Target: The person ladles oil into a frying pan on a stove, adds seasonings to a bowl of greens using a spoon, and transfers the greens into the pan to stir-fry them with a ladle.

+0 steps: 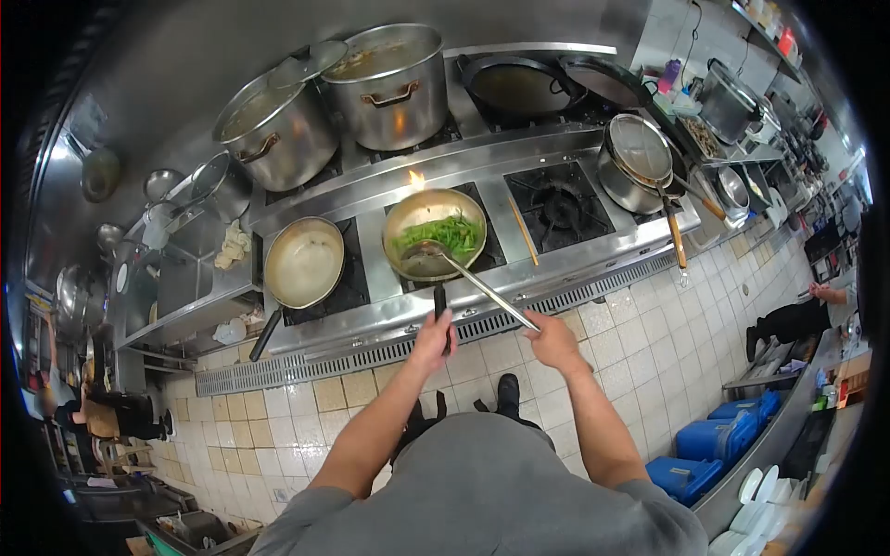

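My left hand is wrapped round the black handle of a frying pan on the middle front burner. Chopped green vegetables lie in that pan, and a flame rises behind its far rim. In my right hand is the long metal handle of a ladle. Its bowl rests in the pan against the near left side of the greens. To the left, a second frying pan sits on the stove, its black handle pointing toward me; it looks pale inside.
Two big stockpots stand at the back left, and a dark wok at the back right. A wooden stick lies beside the right burner. Strainers rest over a pot. Other people stand far left and right.
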Motion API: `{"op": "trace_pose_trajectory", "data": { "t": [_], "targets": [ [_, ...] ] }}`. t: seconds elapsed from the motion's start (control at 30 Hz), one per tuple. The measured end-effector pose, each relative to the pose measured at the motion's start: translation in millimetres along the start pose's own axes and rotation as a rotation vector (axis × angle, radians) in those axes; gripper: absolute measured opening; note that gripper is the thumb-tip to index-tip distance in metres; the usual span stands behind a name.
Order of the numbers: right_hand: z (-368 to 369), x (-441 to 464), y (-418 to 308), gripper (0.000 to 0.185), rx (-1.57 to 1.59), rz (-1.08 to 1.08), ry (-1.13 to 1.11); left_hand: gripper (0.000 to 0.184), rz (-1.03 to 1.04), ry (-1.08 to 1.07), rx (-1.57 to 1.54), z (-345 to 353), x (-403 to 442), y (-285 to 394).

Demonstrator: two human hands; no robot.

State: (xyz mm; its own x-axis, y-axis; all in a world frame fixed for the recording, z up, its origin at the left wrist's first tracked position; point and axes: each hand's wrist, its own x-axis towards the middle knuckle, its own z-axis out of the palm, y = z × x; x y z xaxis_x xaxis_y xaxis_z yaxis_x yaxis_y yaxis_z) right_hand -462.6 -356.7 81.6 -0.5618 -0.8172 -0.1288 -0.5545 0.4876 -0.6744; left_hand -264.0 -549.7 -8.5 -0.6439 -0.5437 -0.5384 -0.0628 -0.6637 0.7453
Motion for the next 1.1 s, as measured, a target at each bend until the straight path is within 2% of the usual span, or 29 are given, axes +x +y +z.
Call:
{"op": "trace_pose_trajectory", "data": {
  "t": [0.03,0.1,0.13,0.2,0.23,0.33,0.4,0.43,0.5,0.6,0.73,0.8,0.9,0.97,1.0,1.03,1.1],
  "targets": [
    [-14,-3,1,0.038,-0.004,0.0,-0.006,0.028,0.026,0.039,-0.005,8,-2,13],
    [-60,3,3,0.04,-0.011,-0.086,-0.173,0.027,-0.093,0.112,0.025,23,-20,26],
    [-84,8,4,0.04,-0.01,-0.089,-0.165,0.025,-0.106,0.091,0.01,30,-37,27],
    [-121,18,6,0.041,-0.133,-0.088,-0.38,0.024,-0.15,0.045,-0.07,38,-65,29],
    [-121,29,4,0.041,-0.127,-0.078,-0.374,0.024,-0.156,0.039,-0.06,41,-59,36],
    [-94,51,-7,0.04,-0.313,-0.148,-0.288,0.024,-0.051,0.012,-0.018,47,-36,42],
    [-65,61,-30,0.04,-0.47,0.006,-0.137,0.023,-0.002,0.003,0.007,29,-20,5],
    [-49,63,-28,0.04,-0.469,0.001,-0.126,0.023,0.045,-0.003,0.037,21,-20,-10],
    [-17,56,-18,0.04,-0.418,0.001,0.003,0.021,0.006,0.015,-0.025,18,-41,-22],
    [0,24,-9,0.041,-0.21,0.057,0.015,0.022,0.015,0.01,0.017,13,-33,-18],
    [-4,1,-18,0.041,-0.082,0.074,0.007,0.027,-0.017,0.015,0.002,8,13,17],
    [-4,3,-22,0.042,-0.042,0.05,0.095,0.027,-0.015,0.036,0.028,10,12,29],
    [9,32,-40,0.044,-0.137,0.103,0.071,0.029,-0.07,0.033,-0.035,7,1,33],
    [33,51,-31,0.047,-0.133,0.028,0.102,0.035,-0.16,0.01,-0.249,-2,-8,21],
    [41,59,-25,0.047,-0.216,0.022,-0.004,0.042,-0.187,-0.115,-0.308,-22,-1,3],
    [42,62,-28,0.047,-0.299,0.016,-0.107,0.042,-0.187,-0.111,-0.31,-25,-11,-1],
    [20,50,-19,0.047,-0.32,0.026,-0.109,0.049,-0.153,-0.172,-0.349,-31,-28,-6]
  ]
}}
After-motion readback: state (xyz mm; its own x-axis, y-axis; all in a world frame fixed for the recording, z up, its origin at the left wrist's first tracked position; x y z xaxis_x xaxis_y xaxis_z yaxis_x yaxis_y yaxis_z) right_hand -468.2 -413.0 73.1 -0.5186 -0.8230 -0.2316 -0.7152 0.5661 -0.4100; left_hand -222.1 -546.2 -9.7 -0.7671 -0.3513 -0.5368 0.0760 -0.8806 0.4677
